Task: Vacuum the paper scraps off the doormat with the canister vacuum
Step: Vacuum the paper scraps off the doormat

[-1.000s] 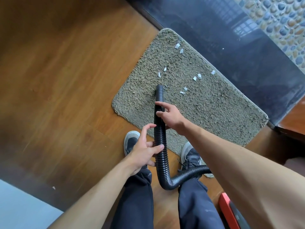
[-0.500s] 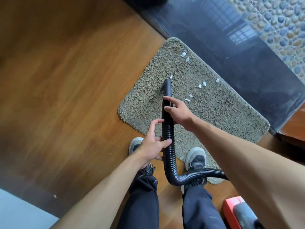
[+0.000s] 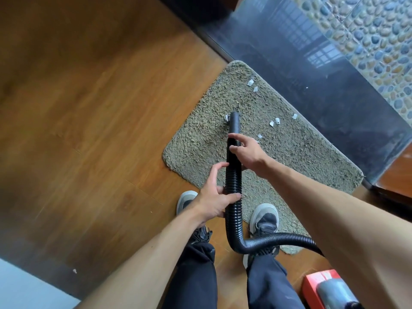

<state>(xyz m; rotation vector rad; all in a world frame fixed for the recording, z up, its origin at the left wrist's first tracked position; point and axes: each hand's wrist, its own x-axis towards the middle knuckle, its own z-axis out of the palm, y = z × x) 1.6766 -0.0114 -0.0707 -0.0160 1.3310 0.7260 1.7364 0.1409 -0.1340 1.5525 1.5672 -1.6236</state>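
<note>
The nozzle (image 3: 234, 121) has slid forward onto a scrap (image 3: 227, 118). The right grip (image 3: 249, 152) and left grip (image 3: 214, 197) both clasp the hose (image 3: 233, 175). The remaining scraps (image 3: 274, 122) lie right of the tip, nearer the right grip.

**Bare arms, dark trousers, two-tone trainers**

The left forearm (image 3: 145, 253) and right forearm (image 3: 323, 208) are bare from the near edge of the view down to the left hand (image 3: 214, 197) and right hand (image 3: 249, 152). The trousers (image 3: 196, 275) are dark navy, of matt cloth that creases at the knees and carries a few faint pale specks. The left shoe (image 3: 186, 200) and right shoe (image 3: 265, 217) are trainers with light grey toe caps, dark grey-blue uppers and black laces (image 3: 201, 234)
</note>
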